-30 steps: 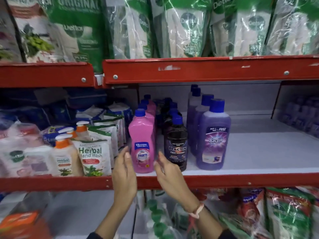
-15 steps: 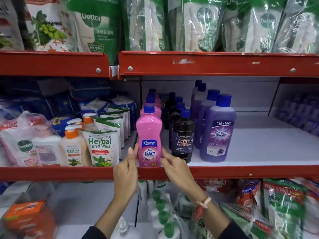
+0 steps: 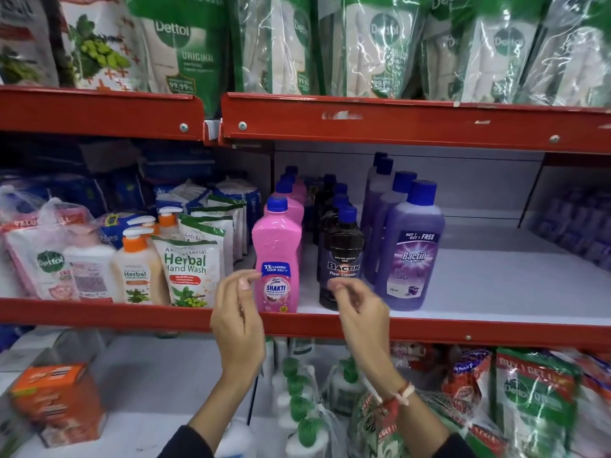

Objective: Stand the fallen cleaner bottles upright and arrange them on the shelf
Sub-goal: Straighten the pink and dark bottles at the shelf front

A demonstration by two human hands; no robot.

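Three rows of cleaner bottles stand upright on the white middle shelf (image 3: 496, 292). A pink Shakti bottle (image 3: 277, 256) leads the left row, a black Bactin bottle (image 3: 342, 256) the middle row, and a purple Bactin bottle (image 3: 411, 256) the right row. My left hand (image 3: 238, 320) hovers just left of the pink bottle's base, fingers loosely curled, holding nothing. In front of the black bottle's lower part is my right hand (image 3: 360, 312), also loosely curled and empty. Neither hand touches a bottle.
Herbal hand wash pouches (image 3: 188, 269) and pump bottles (image 3: 135, 266) fill the shelf to the left. Dettol refill packs (image 3: 380, 44) hang above. The red shelf lip (image 3: 463, 328) runs along the front. Green-capped bottles (image 3: 297, 391) and an orange box (image 3: 56, 401) sit below.
Both hands have let go of the pink bottle's base and drawn back a little toward me. The pink bottle stays upright at the shelf front.
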